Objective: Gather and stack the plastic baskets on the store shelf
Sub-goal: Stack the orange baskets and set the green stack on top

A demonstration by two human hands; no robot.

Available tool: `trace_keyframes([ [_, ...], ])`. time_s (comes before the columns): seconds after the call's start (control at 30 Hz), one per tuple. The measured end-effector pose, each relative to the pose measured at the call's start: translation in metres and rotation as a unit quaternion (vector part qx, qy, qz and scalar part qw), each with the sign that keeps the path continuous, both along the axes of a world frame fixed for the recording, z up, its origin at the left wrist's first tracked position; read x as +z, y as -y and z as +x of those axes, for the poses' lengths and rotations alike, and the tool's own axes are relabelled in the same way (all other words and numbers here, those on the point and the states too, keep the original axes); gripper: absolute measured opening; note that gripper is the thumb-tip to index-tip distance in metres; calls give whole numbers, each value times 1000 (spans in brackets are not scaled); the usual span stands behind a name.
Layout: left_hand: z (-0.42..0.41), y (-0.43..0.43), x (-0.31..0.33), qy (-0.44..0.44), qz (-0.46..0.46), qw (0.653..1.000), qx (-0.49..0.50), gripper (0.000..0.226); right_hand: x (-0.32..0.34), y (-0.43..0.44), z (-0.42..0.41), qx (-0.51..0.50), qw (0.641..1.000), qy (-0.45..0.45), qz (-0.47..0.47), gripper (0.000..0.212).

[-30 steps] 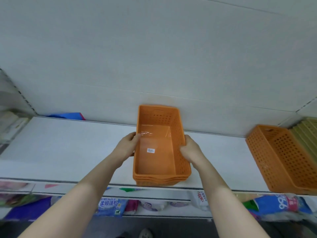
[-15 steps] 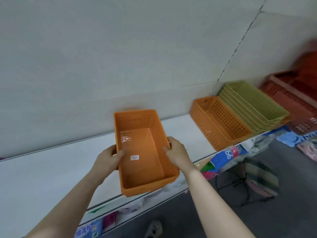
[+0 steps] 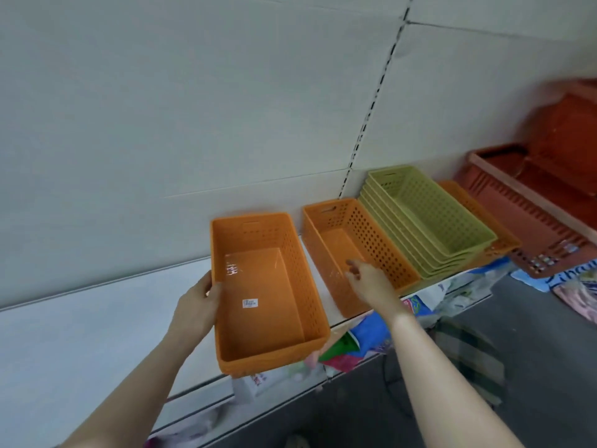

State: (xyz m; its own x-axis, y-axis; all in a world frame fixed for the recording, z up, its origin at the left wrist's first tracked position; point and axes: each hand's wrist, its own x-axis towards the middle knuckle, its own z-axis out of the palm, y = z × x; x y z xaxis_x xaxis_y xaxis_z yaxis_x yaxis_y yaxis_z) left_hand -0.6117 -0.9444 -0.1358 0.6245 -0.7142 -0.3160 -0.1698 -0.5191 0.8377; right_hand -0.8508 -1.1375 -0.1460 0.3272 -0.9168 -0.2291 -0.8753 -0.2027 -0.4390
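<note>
The white shelf (image 3: 80,321) runs along a pale wall panel (image 3: 193,92), and most of its left part is bare. At the far right sit large red-brown crates (image 3: 529,202), blurred, then a stack of green baskets (image 3: 429,218) nested several deep, with an orange basket (image 3: 504,240) partly hidden behind and under them.

Just left of the green stack stands a single orange basket (image 3: 352,250) on the shelf, its perforated side close against them. Left of that is the held stack of orange baskets (image 3: 268,292), which looks like two or three nested ones, its front end hanging past the shelf edge.

The left hand (image 3: 197,308) clamps the held stack's left rim, thumb inside and fingers underneath. The right hand (image 3: 368,279) is over the single basket's near end, fingers loosely spread and closed on nothing; whether it touches the rim is unclear.

These baskets look light, thin and fairly stiff, with smooth plastic that could slip in one hand. The rims and the slot handles in the end walls seem the best places to grip. A one-handed hold probably lets the stack tip.

The green stack leaves little finger room on the single basket's right side. Packaged goods (image 3: 361,337) on the lower shelf lie below.
</note>
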Motion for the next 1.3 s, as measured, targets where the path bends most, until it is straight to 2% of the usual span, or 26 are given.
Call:
trace_keyframes([
  [0.1, -14, 5, 1, 14, 1, 998, 54, 55, -12, 0, 3, 73, 996, 58, 13, 34],
  [0.27, -24, -2, 6, 25, 6, 993, 112, 58, -27, -15, 27, 158, 980, 115, 43, 38],
  [0.3, -23, -4, 6, 25, 7, 993, 114, 54, -27, -15, 28, 149, 980, 131, 11, 37],
  [0.37, -18, -8, 3, 21, 6, 993, 117, 38, -24, -4, 23, 93, 977, 127, -143, 40],
  [0.4, -15, -9, 0, 23, 5, 993, 117, 32, -22, 4, 18, 55, 973, 88, -205, 47],
  [0.43, -13, -9, -3, 26, 6, 993, 115, 32, -21, 13, 12, 11, 973, 41, -225, 55],
  [0.5, -10, -8, -6, 31, 11, 993, 113, 34, -14, 26, 6, -58, 990, -34, -126, 61],
  [0.57, -9, -8, -8, 29, 11, 994, 105, 37, -12, 35, 2, -61, 995, -68, -36, 50],
  [0.6, -8, -8, -8, 27, 12, 995, 97, 39, -6, 37, 1, -57, 995, -73, -26, 43],
  [0.73, -1, -13, -4, -22, 1, 998, 60, 46, 46, 36, -2, -29, 989, -71, -128, 31],
  [0.83, 3, -17, 1, -62, -20, 997, 49, 30, 100, 28, -5, -19, 978, -30, -204, 34],
  [0.9, 4, -17, 1, -71, -30, 996, 47, 18, 130, 27, -7, -36, 976, -9, -214, 40],
  [0.93, 3, -17, 1, -77, -36, 995, 42, 14, 140, 26, -7, -44, 975, 19, -217, 42],
  [1.0, 1, -16, 3, -99, -51, 993, 33, 20, 151, 18, -2, -33, 967, 95, -235, 41],
  [1.07, 0, -16, 5, -128, -66, 989, 32, 26, 151, 2, 11, -10, 964, 156, -217, 40],
  [1.13, 0, -17, 3, -156, -76, 984, 49, 43, 141, -18, 30, 18, 971, 184, -154, 39],
  [1.2, 2, -21, 0, -173, -85, 979, 61, 45, 121, -36, 47, 43, 978, 163, -125, 39],
  [1.3, 4, -28, -2, -187, -93, 977, 51, 41, 85, -54, 57, 62, 984, 90, -139, 38],
])
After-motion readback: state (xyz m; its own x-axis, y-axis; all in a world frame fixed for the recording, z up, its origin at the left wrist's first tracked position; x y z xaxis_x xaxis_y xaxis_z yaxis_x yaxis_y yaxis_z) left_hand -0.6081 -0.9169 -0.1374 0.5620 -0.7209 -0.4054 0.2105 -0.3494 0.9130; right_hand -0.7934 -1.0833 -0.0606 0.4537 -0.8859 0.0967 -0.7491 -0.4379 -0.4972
